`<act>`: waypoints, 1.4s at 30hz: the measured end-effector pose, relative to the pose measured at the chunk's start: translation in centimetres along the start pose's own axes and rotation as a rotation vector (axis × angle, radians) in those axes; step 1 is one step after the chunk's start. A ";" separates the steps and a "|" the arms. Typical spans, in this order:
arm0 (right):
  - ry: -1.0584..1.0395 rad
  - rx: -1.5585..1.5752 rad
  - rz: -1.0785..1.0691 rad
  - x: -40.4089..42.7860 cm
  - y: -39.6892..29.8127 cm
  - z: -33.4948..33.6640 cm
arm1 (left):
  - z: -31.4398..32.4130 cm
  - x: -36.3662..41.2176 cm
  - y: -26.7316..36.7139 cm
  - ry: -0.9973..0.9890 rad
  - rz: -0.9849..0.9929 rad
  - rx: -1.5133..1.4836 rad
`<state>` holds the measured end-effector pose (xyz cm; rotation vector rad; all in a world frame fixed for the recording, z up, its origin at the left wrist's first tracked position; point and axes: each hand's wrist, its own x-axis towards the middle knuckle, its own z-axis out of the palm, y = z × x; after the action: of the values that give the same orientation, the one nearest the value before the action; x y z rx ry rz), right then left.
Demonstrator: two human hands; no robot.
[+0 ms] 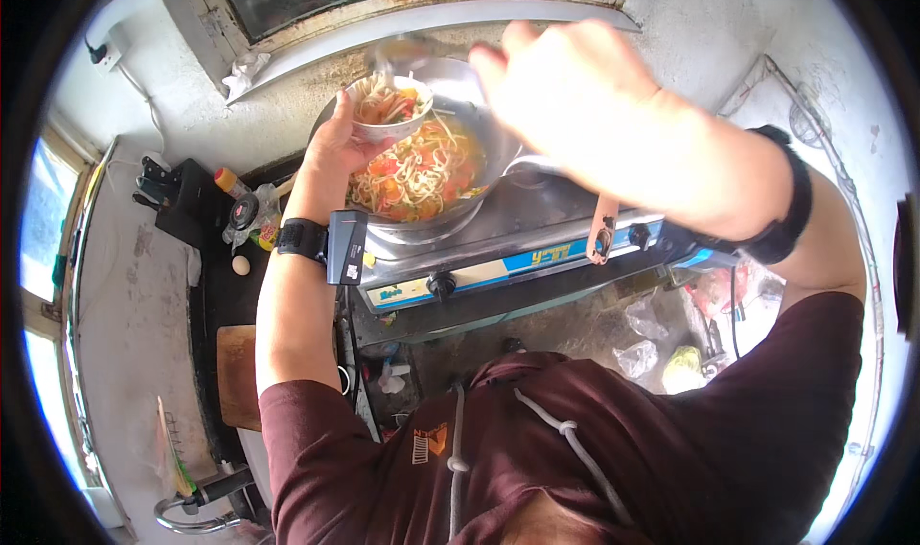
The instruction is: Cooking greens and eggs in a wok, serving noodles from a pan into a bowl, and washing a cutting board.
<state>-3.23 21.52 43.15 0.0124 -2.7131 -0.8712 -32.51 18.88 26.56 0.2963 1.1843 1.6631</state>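
Note:
My left hand (348,139) holds a white bowl (392,130) by its left side and underside. Noodles with red and yellow pieces (388,105) fill the bowl, which is over the wok's far-left part. In the metal wok (496,139) lie more noodles in a reddish-orange broth (424,175). My right hand (546,78), blurred and overexposed, is raised over the wok's far-right side with its fingers curled. A blurred cooking utensil (399,51) hovers just above the bowl, apparently in that hand; its handle cannot be made out.
The wok stands on a gas stove (517,200) with black knobs. Below my right forearm a wooden handle (602,232) juts out over the stove front. Leftward are a knife block (183,196), an egg (241,265), a capped jar (244,211) and a wooden board (238,376). A window ledge (431,24) runs behind.

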 end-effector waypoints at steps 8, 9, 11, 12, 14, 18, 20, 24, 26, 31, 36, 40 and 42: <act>-0.138 0.590 0.467 -0.9 6.4 10.7 | -3.7 -0.4 4.9 -0.255 -0.065 0.091; -0.167 0.758 0.543 -1.8 6.9 13.0 | -2.0 -1.0 5.3 -0.256 -0.031 0.113; -0.508 1.028 0.877 -1.2 4.4 10.4 | -0.9 -2.4 6.6 -0.288 -0.033 0.088; -0.544 1.214 0.930 -1.3 3.9 11.6 | -0.7 -3.3 7.5 -0.318 -0.011 0.099; -0.534 1.399 1.025 -1.9 2.9 12.4 | 0.7 -3.9 9.1 -0.353 0.034 0.169; -0.529 1.705 1.088 -2.6 2.4 12.3 | 2.9 -5.1 11.2 -0.372 0.046 0.185; -0.482 1.897 1.105 -2.9 2.7 11.8 | 3.0 -4.7 11.2 -0.359 0.059 0.175; -0.403 2.124 1.051 -2.8 4.0 10.6 | 1.3 -3.3 9.9 -0.404 0.048 0.196; -0.343 2.203 1.032 -2.4 4.2 9.9 | 0.3 -3.0 8.9 -0.367 0.017 0.179; -0.289 2.236 1.068 -3.0 5.1 8.6 | -0.8 -2.7 7.4 -0.209 0.053 0.172; -0.196 2.181 1.072 -3.1 6.4 8.0 | -2.0 -3.4 7.1 -0.158 0.107 0.181; -0.189 2.101 1.021 -2.8 7.2 6.2 | -2.1 -3.2 6.4 -0.187 0.037 0.190; -0.159 1.961 0.954 -2.5 6.0 4.8 | -2.3 -2.7 5.9 -0.203 0.024 0.165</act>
<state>-1.71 29.43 42.15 -0.7788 -2.0017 1.9503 -36.40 15.45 31.10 0.5714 1.1688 1.5188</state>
